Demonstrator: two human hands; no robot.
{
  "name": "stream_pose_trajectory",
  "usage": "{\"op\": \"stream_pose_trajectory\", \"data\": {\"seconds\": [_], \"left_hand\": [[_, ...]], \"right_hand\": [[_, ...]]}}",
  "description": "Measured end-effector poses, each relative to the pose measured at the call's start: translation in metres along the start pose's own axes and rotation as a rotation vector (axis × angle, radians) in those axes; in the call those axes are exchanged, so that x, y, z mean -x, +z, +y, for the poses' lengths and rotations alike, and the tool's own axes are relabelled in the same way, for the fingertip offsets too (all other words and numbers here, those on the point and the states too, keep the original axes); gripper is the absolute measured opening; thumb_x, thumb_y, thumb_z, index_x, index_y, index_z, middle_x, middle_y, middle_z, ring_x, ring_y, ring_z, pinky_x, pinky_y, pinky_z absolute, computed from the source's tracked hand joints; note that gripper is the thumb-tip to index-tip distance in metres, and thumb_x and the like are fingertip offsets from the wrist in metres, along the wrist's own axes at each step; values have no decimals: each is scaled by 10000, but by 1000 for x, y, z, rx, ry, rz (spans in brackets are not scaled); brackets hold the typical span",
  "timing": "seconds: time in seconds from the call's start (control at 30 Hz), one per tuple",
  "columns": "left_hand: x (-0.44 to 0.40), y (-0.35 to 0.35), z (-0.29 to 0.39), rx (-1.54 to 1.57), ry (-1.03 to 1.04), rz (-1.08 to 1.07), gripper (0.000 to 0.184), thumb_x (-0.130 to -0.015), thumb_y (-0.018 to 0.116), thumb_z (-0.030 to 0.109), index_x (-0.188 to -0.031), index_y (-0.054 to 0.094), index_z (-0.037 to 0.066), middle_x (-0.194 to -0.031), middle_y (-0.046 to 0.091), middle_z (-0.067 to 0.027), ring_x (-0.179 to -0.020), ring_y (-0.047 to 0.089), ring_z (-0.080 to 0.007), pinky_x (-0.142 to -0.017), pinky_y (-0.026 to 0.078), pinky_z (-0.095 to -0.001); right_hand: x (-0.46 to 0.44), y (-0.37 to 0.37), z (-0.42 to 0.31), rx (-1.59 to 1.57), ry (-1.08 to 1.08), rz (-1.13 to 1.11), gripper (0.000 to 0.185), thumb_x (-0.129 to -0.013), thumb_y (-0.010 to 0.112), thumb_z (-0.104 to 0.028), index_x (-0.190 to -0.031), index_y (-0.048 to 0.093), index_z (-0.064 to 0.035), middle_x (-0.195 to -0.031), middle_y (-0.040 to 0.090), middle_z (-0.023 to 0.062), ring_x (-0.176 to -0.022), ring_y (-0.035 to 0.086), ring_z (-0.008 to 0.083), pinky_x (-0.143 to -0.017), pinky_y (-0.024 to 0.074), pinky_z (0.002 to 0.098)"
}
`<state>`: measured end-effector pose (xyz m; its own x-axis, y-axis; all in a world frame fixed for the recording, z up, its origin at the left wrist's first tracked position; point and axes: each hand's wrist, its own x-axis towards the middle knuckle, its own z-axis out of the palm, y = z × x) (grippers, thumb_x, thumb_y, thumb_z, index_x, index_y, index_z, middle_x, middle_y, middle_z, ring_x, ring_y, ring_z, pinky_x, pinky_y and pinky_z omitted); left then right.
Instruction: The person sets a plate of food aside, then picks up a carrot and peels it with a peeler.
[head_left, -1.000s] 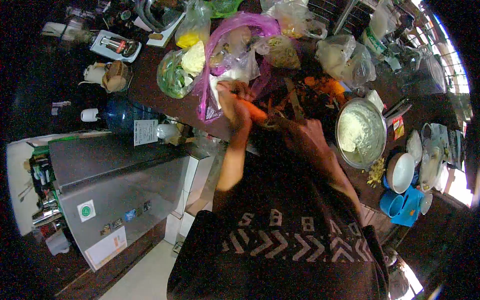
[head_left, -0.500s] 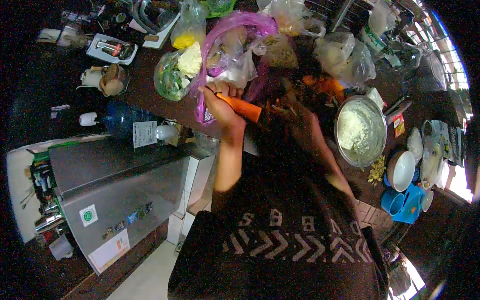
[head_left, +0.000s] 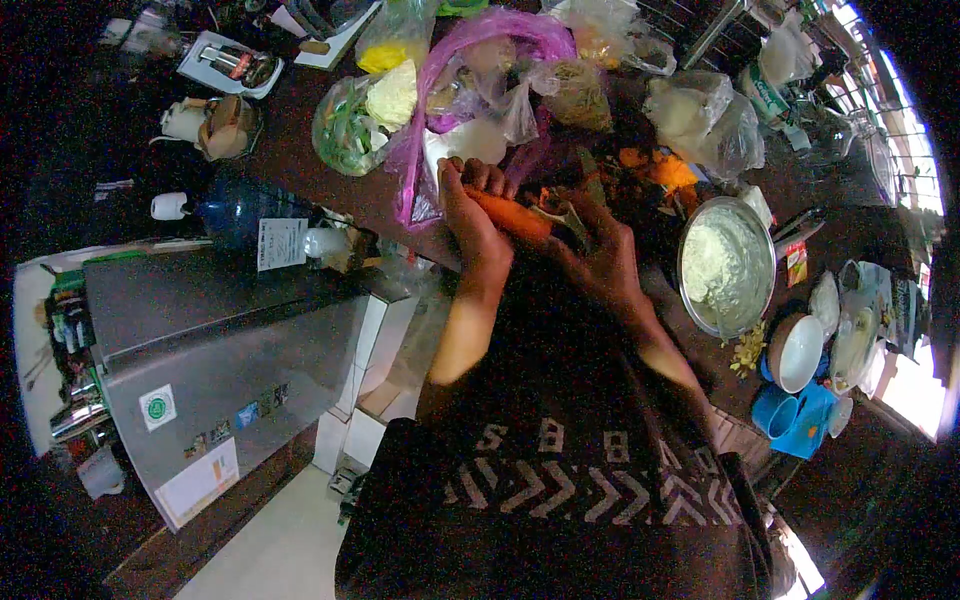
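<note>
An orange carrot [head_left: 512, 214] slants down to the right in front of my chest. My left hand [head_left: 478, 215] is closed around its upper end. Close to the carrot's lower right end, my right hand [head_left: 605, 245] is closed on a narrow, pale tool [head_left: 574, 222]; the exact kind is unclear in the dim light. Orange peelings and pieces [head_left: 672, 172] lie on the dark table beyond my right hand. Behind my left hand is a pink plastic bag [head_left: 432, 100] with smaller clear bags inside it.
To the right stand a metal bowl of pale flour-like mix [head_left: 728, 265], a white bowl [head_left: 800, 352] and a blue cup [head_left: 773, 410]. Bagged greens [head_left: 345, 140] and a cauliflower-like piece [head_left: 392, 95] lie at back left. A grey fridge [head_left: 230, 350] is at my left.
My right hand has come up against the carrot's lower end. The carrot has turned slightly, and the whole view has shifted a little.
</note>
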<state>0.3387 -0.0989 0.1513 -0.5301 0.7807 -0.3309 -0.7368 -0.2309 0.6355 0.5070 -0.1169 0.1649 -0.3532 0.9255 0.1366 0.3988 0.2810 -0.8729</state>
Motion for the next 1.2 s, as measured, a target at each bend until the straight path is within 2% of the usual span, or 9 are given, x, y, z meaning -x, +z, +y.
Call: {"op": "stream_pose_trajectory", "data": {"seconds": [0.17, 0.3, 0.47, 0.57, 0.77, 0.87, 0.97, 1.07, 1.2], "left_hand": [[-26, -27, -6, -317, 88, -237, 294, -1025, 626, 405, -1008, 548, 122, -765, 514, 17, -657, 498, -149, -639, 420, -343], [15, 2, 28, -1107, 144, -666, 302, -950, 741, 377, -1016, 734, 83, -881, 720, -67, -759, 648, -176, -728, 503, -328], [7, -11, 1, -1358, 262, -727, 296, -933, 759, 383, -966, 800, 91, -906, 765, -128, -860, 720, -219, -794, 540, -355], [2, -14, -6, -1155, 335, -693, 266, -950, 740, 356, -974, 800, 98, -910, 763, -147, -899, 734, -271, -808, 550, -400], [-6, -30, -14, -1279, 525, -715, 151, -898, 775, 196, -1003, 799, 91, -945, 757, -161, -944, 713, -363, -872, 544, -437], [-6, -37, -18, -1393, 468, -723, 182, -862, 793, 151, -1032, 794, 88, -954, 757, -162, -967, 706, -377, -905, 533, -449], [-6, -37, -21, -1329, 663, -655, 161, -906, 769, 190, -1033, 797, 95, -974, 764, -155, -950, 717, -346, -886, 542, -434], [-4, -23, -13, -1078, 192, -652, 220, -939, 753, 284, -1010, 797, 80, -962, 770, -158, -876, 733, -297, -829, 553, -410], [-13, -32, -18, -1278, 166, -789, 394, -924, 756, 432, -1008, 792, 49, -893, 767, -166, -797, 736, -259, -779, 555, -397]], "right_hand": [[8, -5, 3, 54, 11, 98, 479, -885, 797, -176, -1310, 614, -52, -1152, 743, 177, -1034, 743, 310, -858, 586, 395], [11, -12, -3, 251, -63, 170, 391, -891, 784, -187, -1221, 604, -78, -1051, 748, 186, -924, 742, 386, -745, 597, 436], [17, -18, 6, 340, -93, 178, 391, -880, 786, -195, -1211, 596, -106, -966, 745, 185, -840, 734, 401, -672, 587, 456], [22, -19, 18, 396, -28, 160, 421, -875, 792, -203, -1225, 580, -104, -948, 740, 186, -824, 729, 407, -659, 582, 467], [23, -17, 21, 390, -54, 229, 447, -879, 790, -210, -1248, 559, -104, -972, 745, 183, -847, 731, 411, -688, 581, 485], [24, -19, 23, 358, -42, 225, 445, -883, 789, -215, -1248, 560, -104, -981, 745, 184, -858, 732, 407, -703, 583, 481], [24, -19, 24, 388, -22, 216, 441, -885, 786, -215, -1248, 561, -105, -983, 744, 183, -862, 733, 401, -707, 584, 474], [22, -20, 21, 408, -24, 199, 436, -885, 783, -212, -1248, 565, -108, -975, 745, 180, -850, 734, 396, -697, 585, 470], [24, -17, 28, 449, -52, 193, 441, -876, 789, -211, -1249, 574, -116, -940, 748, 169, -804, 736, 389, -662, 589, 467]]}}
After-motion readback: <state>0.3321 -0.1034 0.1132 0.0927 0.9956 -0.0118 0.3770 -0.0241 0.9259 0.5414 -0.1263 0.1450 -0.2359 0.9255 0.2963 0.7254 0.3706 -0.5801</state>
